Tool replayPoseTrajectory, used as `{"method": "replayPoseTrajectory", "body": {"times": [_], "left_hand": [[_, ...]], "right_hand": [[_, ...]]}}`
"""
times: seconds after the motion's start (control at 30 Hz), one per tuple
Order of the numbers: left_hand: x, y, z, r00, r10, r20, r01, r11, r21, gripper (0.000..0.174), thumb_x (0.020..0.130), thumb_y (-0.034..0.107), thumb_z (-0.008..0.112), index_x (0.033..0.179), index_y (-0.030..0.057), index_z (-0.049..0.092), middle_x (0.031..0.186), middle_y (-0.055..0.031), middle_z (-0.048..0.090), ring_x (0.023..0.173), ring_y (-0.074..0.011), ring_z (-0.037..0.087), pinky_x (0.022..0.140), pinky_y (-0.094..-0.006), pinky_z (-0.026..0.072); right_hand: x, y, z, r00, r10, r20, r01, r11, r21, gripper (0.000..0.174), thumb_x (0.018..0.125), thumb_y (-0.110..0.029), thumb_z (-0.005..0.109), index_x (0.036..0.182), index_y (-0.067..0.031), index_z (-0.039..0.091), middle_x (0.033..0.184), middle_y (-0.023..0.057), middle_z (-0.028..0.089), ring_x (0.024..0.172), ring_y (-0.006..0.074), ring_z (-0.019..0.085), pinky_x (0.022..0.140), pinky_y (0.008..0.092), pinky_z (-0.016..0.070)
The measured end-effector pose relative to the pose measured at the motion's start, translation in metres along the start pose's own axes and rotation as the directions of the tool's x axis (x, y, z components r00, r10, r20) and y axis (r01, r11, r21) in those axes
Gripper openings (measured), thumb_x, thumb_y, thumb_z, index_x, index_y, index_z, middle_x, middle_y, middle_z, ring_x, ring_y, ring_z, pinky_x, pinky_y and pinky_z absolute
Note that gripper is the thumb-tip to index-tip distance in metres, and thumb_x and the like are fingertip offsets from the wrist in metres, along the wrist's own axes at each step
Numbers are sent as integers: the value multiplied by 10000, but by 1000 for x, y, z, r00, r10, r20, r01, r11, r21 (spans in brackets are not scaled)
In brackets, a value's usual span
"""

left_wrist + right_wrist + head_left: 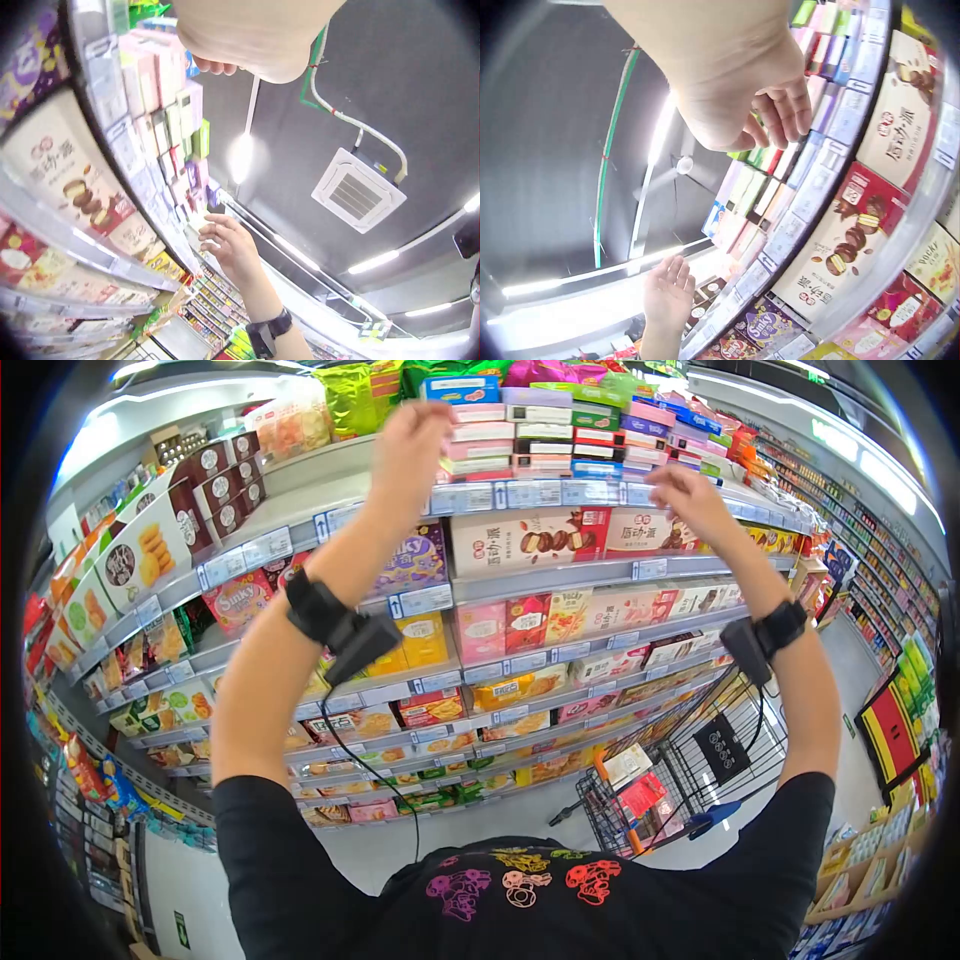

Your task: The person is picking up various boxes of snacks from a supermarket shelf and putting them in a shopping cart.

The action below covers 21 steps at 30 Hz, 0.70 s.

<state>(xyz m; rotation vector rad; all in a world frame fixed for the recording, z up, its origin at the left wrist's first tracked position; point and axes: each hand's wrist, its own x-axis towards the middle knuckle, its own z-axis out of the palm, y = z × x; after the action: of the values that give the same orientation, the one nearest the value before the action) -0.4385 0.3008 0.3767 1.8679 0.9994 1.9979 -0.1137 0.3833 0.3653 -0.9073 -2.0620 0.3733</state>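
Note:
Both bare hands are raised at a shelf of packaged sweets. My left hand is slightly blurred in the head view, at the left end of the stacked flat boxes on the top shelf. In the right wrist view, that left hand shows its palm with nothing in it. My right hand is at the right part of the same stacks, in front of the price-label strip. Its fingers bend loosely and hold nothing. In the left wrist view the near hand's fingers are mostly hidden behind the wrist.
Large chocolate pie boxes fill the shelf below, with a purple box to their left. Brown boxes stand at the upper left. A shopping cart holding several packages stands at the lower right. Cables hang from both wrist cameras.

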Motion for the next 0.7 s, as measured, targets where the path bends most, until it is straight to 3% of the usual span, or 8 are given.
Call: {"method": "replayPoseTrajectory", "body": {"times": [0.17, 0.23, 0.37, 0.4, 0.5, 0.57, 0.6, 0.7], "left_hand": [[59, -12, -46, 975, -199, -100, 191, 978, -81, 261, 822, 222, 486, 1010, 41, 497, 1017, -63, 531, 930, -154, 495, 772, -307, 409], [77, -23, -56, 944, -318, -85, 308, 945, -114, 300, 820, 249, 496, 1039, 45, 479, 1071, -74, 502, 976, -173, 470, 784, -320, 404], [101, -48, -59, 915, -402, -27, 397, 911, -109, 480, 811, 369, 491, 1172, 61, 422, 1204, -101, 396, 1075, -214, 394, 856, -345, 357], [96, -42, -57, 915, -402, 10, 399, 903, -158, 576, 805, 418, 483, 1248, 72, 357, 1251, -106, 355, 1121, -227, 360, 892, -354, 330], [109, -54, -56, 887, -461, 28, 458, 870, -180, 614, 811, 420, 478, 1286, 77, 295, 1299, -109, 315, 1157, -236, 335, 926, -360, 310], [110, -58, -54, 881, -455, 130, 473, 851, -229, 674, 817, 448, 461, 1327, 79, 222, 1353, -117, 247, 1194, -259, 297, 977, -366, 268], [103, -52, -50, 880, -449, 154, 474, 847, -239, 684, 817, 454, 458, 1331, 76, 213, 1361, -120, 233, 1198, -264, 292, 985, -366, 260], [98, -49, -46, 863, -464, 200, 503, 824, -261, 706, 817, 485, 435, 1352, 99, 183, 1377, -133, 200, 1226, -274, 250, 1009, -368, 222]], "right_hand": [[65, -66, 33, 981, -188, -51, 184, 979, -83, 217, 774, -174, 534, 930, -37, 597, 760, 29, 597, 690, 80, 545, 624, 235, 438], [94, -76, 52, 942, -292, -165, 283, 956, -77, 218, 773, -178, 531, 923, -40, 608, 760, 34, 602, 689, 89, 547, 627, 237, 439], [136, -88, 91, 897, -327, -298, 291, 943, -158, 270, 744, -251, 546, 937, -74, 615, 808, 67, 628, 734, 158, 594, 677, 284, 458], [142, -92, 99, 890, -325, -320, 279, 943, -180, 282, 741, -264, 542, 939, -79, 617, 831, 75, 631, 755, 175, 599, 693, 292, 459], [160, -103, 113, 881, -307, -360, 226, 941, -250, 315, 735, -302, 524, 948, -92, 624, 893, 96, 636, 814, 216, 607, 738, 310, 459], [173, -109, 115, 892, -275, -359, 171, 940, -295, 337, 739, -324, 507, 957, -97, 627, 924, 105, 633, 851, 230, 602, 764, 314, 454], [172, -118, 113, 927, -171, -332, 61, 946, -319, 385, 747, -369, 472, 1000, -123, 625, 951, 115, 627, 901, 250, 588, 798, 322, 439], [200, -113, 105, 938, -131, -320, -47, 868, -494, 394, 779, -410, 508, 999, -105, 625, 912, 84, 633, 843, 198, 590, 757, 295, 432]]}}
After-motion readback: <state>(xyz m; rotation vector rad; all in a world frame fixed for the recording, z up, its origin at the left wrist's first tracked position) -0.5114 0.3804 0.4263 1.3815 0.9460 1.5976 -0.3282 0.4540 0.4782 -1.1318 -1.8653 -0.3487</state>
